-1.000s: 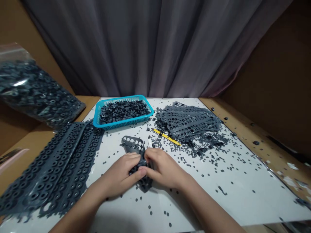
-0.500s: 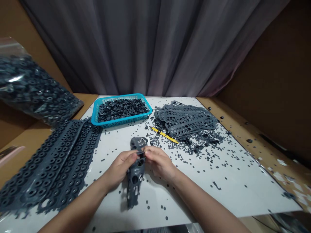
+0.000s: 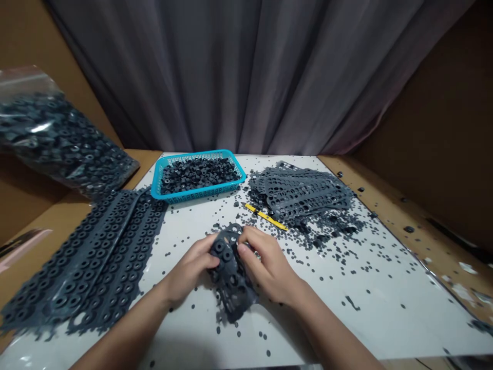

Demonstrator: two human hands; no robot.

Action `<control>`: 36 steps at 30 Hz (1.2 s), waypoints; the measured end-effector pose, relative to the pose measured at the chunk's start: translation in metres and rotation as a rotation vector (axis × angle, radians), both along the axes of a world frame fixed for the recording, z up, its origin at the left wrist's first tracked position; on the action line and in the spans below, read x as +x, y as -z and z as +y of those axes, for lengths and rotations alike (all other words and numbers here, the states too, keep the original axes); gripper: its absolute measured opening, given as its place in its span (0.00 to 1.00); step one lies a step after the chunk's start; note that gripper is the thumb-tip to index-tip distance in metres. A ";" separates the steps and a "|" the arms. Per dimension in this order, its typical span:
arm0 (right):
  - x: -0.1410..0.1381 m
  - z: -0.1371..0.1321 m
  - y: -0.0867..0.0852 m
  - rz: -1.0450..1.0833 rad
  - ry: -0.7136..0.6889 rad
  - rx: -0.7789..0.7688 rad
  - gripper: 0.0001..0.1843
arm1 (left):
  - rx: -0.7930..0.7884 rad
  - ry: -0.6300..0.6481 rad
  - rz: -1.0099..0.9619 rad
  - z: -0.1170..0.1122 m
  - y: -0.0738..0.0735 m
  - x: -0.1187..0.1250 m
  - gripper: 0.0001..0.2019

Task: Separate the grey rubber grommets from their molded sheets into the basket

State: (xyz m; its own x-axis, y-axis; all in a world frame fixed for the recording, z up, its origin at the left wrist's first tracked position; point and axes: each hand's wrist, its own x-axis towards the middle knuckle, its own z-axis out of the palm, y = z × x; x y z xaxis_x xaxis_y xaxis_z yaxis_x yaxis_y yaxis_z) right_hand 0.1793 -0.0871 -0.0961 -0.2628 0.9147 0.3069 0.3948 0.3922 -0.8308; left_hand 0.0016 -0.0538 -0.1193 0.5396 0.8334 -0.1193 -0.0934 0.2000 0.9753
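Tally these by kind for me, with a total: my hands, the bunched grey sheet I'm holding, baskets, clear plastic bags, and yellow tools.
Hands: 2 (left hand, right hand)
Grey sheet held: 1
Blue basket: 1
Clear plastic bag: 1
Yellow tool: 1
Total: 6

From where I stand, the left hand [image 3: 195, 268] and right hand [image 3: 269, 263] grip a bent, dark holed sheet [image 3: 233, 295] over the white surface [image 3: 319, 324]. Left of the hands lie ringed dark sheets [image 3: 92, 257], with a tilted clear bag [image 3: 65, 139] of small pieces farther off, while a blue basket [image 3: 200, 193] of dark pieces [image 3: 200, 174] sits beyond the hands. Ahead and to their right, a yellow tool [image 3: 265, 216] rests near a pile of perforated sheets [image 3: 308, 192] and scattered discs [image 3: 321, 278].
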 end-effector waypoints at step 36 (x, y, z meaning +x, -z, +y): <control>-0.011 0.001 0.022 0.637 -0.308 -0.502 0.19 | -0.003 0.137 -0.207 -0.009 -0.003 0.002 0.12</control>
